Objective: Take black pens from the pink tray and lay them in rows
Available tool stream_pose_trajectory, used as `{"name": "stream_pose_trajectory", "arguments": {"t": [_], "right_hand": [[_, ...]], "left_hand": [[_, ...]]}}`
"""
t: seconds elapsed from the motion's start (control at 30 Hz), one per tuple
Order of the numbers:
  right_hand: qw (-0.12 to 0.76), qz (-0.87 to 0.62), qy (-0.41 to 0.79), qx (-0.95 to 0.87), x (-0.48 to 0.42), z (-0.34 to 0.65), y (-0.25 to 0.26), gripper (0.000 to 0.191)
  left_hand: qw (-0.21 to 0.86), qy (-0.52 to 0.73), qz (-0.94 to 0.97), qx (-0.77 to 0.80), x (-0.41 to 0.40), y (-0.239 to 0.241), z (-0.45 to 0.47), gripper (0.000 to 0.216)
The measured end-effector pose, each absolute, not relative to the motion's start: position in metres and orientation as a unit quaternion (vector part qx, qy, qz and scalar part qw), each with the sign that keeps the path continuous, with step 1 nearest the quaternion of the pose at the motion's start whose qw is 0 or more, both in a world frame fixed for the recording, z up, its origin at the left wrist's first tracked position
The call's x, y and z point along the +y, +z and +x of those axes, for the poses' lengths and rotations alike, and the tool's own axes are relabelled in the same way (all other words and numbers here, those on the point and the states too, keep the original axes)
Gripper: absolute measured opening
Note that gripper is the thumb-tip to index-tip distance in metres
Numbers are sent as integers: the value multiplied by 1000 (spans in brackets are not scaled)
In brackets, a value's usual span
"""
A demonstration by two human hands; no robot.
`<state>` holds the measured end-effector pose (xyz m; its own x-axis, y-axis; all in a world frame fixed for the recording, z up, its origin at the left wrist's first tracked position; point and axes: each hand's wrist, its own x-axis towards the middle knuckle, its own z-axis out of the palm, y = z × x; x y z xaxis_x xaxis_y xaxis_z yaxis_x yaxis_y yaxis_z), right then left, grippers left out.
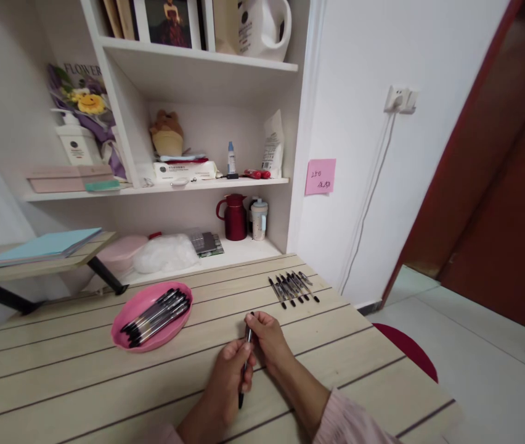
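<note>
A black pen [243, 387] is held between my two hands above the front middle of the table. My left hand [231, 370] is closed around its barrel, with the dark lower end sticking out below the fingers. At the pen's upper end, my right hand [268, 340] pinches with thumb and fingers; whether it grips a cap or the tip is hidden. To the left, a pink oval tray [119, 336] holds several black pens [158, 314] lying side by side. Several more pens [293, 288] lie in a row at the back right.
The wooden slatted table [82, 394] meets a white shelf unit [202, 58] at the back. On its lowest shelf stand a dark red jug [235, 217] and a pale cup [259, 220]. A small raised stand [73, 258] with blue paper is at left; a red stool [405, 350] is at right.
</note>
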<state>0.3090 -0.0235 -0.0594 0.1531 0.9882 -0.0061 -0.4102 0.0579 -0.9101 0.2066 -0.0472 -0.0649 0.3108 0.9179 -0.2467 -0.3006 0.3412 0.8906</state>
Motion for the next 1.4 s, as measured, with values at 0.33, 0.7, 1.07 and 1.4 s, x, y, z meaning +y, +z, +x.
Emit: {"name": "stream_pose_trajectory", "arguments": {"t": [0.33, 0.7, 1.07, 1.4], "right_hand": [[649, -277, 649, -285, -33, 313, -43, 36], [618, -401, 601, -309, -36, 298, -55, 45], [634, -281, 674, -255, -37, 307, -45, 41], [700, -341, 567, -268, -24, 324, -51, 41]], "left_hand": [[873, 303, 270, 269, -42, -48, 187, 20], [744, 413, 383, 358, -52, -60, 208, 32], [793, 373, 357, 324, -59, -50, 202, 32], [828, 305, 364, 299, -54, -49, 195, 21]]}}
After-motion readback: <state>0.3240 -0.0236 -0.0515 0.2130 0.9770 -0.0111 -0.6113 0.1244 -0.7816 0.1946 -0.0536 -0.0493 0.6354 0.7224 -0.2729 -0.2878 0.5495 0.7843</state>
